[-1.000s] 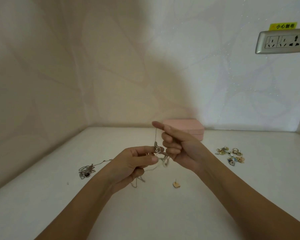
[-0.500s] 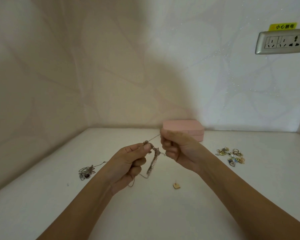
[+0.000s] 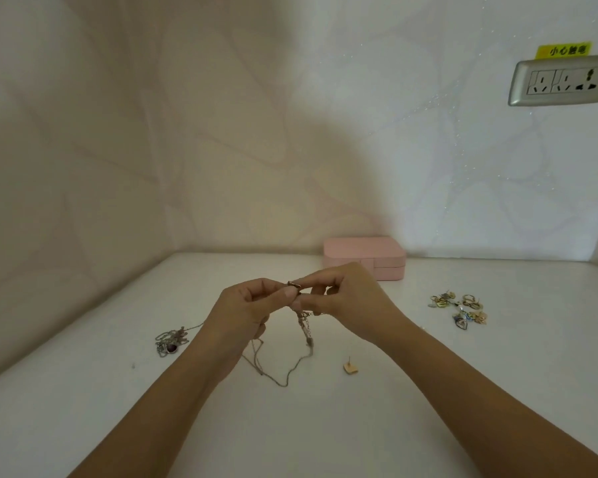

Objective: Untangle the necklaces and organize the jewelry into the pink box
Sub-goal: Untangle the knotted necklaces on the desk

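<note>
A white counter fills the near and middle ground and runs back into a corner where two walls meet. The left wall looks beige and dim, while the far wall on the right is paler and brighter, with a faint leaf-like pattern and tiny glittering specks. High on the right, a silver socket plate is set in the far wall, with a yellow label just above it.
</note>
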